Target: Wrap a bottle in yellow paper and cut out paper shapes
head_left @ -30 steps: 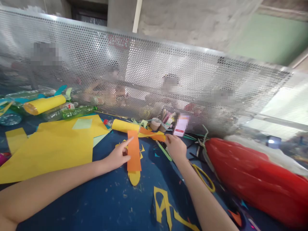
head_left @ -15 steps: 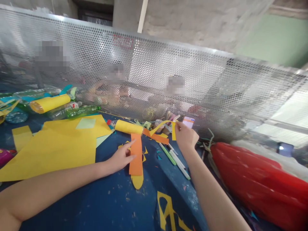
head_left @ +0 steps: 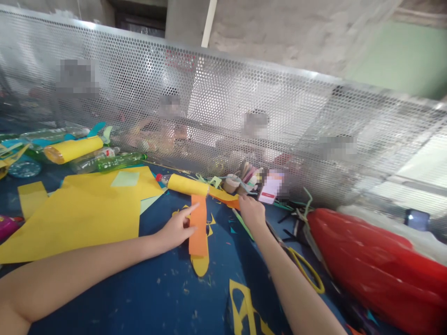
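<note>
My left hand (head_left: 176, 228) rests on the blue table (head_left: 167, 298), forefinger stretched out onto an orange paper strip (head_left: 199, 225) that lies over a yellow cut-out (head_left: 200, 264). The strip runs up to a bottle wrapped in yellow paper (head_left: 186, 185). My right hand (head_left: 252, 211) is down on the table, fingers curled and pressing on the yellow and orange paper (head_left: 226, 197) at the bottle's right end. What, if anything, those fingers pinch is hidden.
Large yellow sheets (head_left: 80, 214) lie to the left, with plastic bottles (head_left: 115, 162) and a yellow roll (head_left: 71, 150) behind. A perforated metal screen (head_left: 223, 107) closes the far edge; people sit behind it. A red bag (head_left: 370, 265), yellow scissors (head_left: 307, 272), pens and tape rolls (head_left: 232, 182) lie on the right.
My right hand, lifted half a second ago with a yellow strip pinched in it, has come back down to the paper by the bottle. My left hand has stayed on the orange strip.
</note>
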{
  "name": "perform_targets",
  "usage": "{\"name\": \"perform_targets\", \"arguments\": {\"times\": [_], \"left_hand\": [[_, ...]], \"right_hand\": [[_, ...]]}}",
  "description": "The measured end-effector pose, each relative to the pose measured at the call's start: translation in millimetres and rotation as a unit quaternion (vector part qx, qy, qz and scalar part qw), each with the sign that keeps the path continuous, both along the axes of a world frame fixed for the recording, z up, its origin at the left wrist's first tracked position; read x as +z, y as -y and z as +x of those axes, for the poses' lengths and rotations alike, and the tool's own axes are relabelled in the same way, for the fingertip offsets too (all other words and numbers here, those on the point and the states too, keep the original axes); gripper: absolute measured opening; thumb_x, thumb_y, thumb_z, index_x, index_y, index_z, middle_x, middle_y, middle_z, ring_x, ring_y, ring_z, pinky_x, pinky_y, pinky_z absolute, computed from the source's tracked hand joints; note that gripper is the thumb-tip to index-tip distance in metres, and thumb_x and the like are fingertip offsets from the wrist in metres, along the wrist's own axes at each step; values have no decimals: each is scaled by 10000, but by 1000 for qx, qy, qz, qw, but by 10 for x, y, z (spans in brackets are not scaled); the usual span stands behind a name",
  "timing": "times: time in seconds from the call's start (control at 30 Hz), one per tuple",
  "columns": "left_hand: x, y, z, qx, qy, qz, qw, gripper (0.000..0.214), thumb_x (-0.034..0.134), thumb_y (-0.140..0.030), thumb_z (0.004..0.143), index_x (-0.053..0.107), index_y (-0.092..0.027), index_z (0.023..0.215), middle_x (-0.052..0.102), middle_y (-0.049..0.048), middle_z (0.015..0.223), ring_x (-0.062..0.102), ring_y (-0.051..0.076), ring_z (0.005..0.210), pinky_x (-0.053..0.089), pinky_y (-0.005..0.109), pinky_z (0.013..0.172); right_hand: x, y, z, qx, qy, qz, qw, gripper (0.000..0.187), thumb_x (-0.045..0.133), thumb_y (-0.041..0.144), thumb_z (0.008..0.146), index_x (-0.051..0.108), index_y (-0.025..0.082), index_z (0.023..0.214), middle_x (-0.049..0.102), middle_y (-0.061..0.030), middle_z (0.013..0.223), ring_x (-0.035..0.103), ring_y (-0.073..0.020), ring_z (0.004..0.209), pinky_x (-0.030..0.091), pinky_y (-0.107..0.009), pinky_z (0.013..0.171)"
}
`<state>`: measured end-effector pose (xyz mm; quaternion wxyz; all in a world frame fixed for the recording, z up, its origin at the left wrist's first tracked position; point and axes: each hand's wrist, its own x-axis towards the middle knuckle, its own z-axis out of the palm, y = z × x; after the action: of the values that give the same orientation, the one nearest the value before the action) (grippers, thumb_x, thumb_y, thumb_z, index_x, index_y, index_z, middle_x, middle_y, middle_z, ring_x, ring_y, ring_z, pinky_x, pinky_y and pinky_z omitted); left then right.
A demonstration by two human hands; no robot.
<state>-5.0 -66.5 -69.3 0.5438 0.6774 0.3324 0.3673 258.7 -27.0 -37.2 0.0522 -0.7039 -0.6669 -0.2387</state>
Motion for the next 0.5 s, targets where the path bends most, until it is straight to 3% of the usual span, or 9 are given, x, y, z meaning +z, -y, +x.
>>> {"name": "perform_targets", "arguments": {"times": [0.17,0.3,0.37,0.5], "left_hand": [[-51,-29,-10,10,8,5,1000,683,547,-206,783,303,-206,1421,659,40,899,575,173,773,456,306,724],[-41,-44,-28,39,-4,1,999,571,488,-245,832,368,-228,1390,620,64,1146,551,227,1003,417,381,893],[-10,-42,-34,47,4,-10,999,530,473,-246,843,406,-212,1368,549,76,1280,491,247,1146,366,400,978],[54,-38,-29,49,51,-48,996,487,467,-258,853,446,-204,1337,421,56,1416,370,228,1296,307,364,1057]], "right_hand": [[-30,-93,-70,-4,-27,-22,999,206,486,99,832,673,103,745,688,-162,800,628,-245,822,441,-308,657],[37,29,-223,34,-57,-1,998,222,463,233,890,648,165,992,685,-119,974,591,-227,963,436,-319,783],[70,188,-337,84,-91,7,992,245,440,244,903,596,189,1085,678,-85,967,593,-196,947,443,-293,791],[63,574,-575,282,-248,-2,927,298,528,190,820,552,223,1116,620,-44,953,583,-189,936,470,-333,830]]}}
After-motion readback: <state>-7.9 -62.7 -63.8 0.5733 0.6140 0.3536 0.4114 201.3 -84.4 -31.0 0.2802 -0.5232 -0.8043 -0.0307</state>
